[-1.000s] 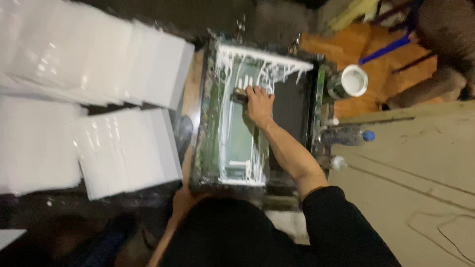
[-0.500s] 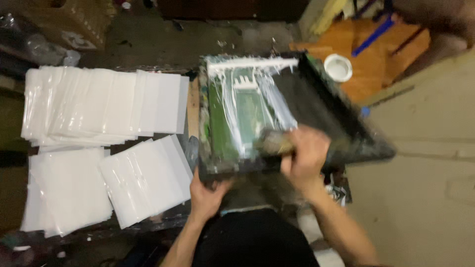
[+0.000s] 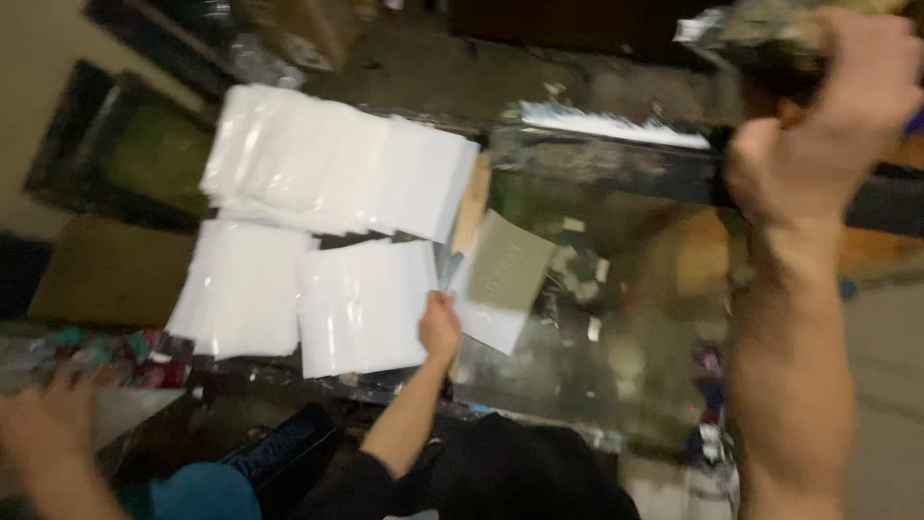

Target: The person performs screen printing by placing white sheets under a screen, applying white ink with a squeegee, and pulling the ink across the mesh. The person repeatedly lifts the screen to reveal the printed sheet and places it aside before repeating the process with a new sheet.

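Note:
My right hand [image 3: 818,125] is raised at the upper right, closed on the lifted edge of a dark printing screen frame [image 3: 616,164] smeared with white ink. A wooden squeegee-like piece [image 3: 760,29] shows just above its fingers, blurred. Under the raised frame, my left hand [image 3: 440,327] pinches the near corner of a white sheet [image 3: 500,279] that bears a grey printed rectangle. The sheet lies tilted on the shiny, stained print bed [image 3: 616,337].
Left of the bed lie overlapping stacks of white sheets: a far stack [image 3: 337,173], a near left stack [image 3: 241,289] and a near stack [image 3: 366,308] beside my left hand. Another person's hand [image 3: 48,414] is at the bottom left. A second dark frame [image 3: 125,144] leans far left.
The screen frame lay flat with my right hand drawing the squeegee across it. Now it is lifted, and my left hand has moved from the frame's near edge onto the printed sheet.

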